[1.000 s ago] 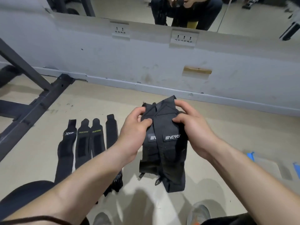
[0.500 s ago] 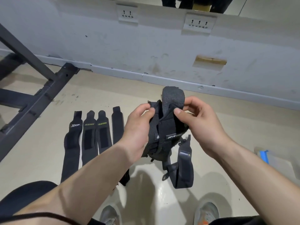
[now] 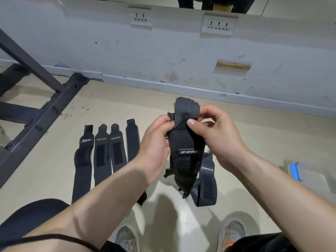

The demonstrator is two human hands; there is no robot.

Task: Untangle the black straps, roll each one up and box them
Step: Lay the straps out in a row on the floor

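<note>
Both hands hold the bundle (image 3: 185, 160) of black straps above the floor (image 3: 254, 128), in front of the person's knees.

1. Left hand (image 3: 156, 148): fingers curl round the left edge of the bundle; the thumb presses on its upper left corner. The hand grips the bundle.
2. Right hand (image 3: 218, 137): thumb and fingers pinch the upper right side of the bundle, just below the flap (image 3: 187, 108). The flap stands upright above both thumbs, and its textured face is towards the camera.
3. A white-lettered label sits on the front of the bundle, between the two hands.
4. A loop (image 3: 206, 184) of strap with a small label hangs from the lower right of the bundle, clear of the floor.

Other straps: a row (image 3: 101, 153) of four lies flat on the floor, side by side and parallel, left of the left forearm. The forearm hides part of the rightmost one.

Box (image 3: 298, 171): a clear container with a blue clip, on the floor at the right, well apart from the bundle. Its contents cannot be made out.

A dark steel frame (image 3: 45, 113) stands at the left against the wall (image 3: 181, 51). Two shoes (image 3: 232, 231) show below the bundle.
</note>
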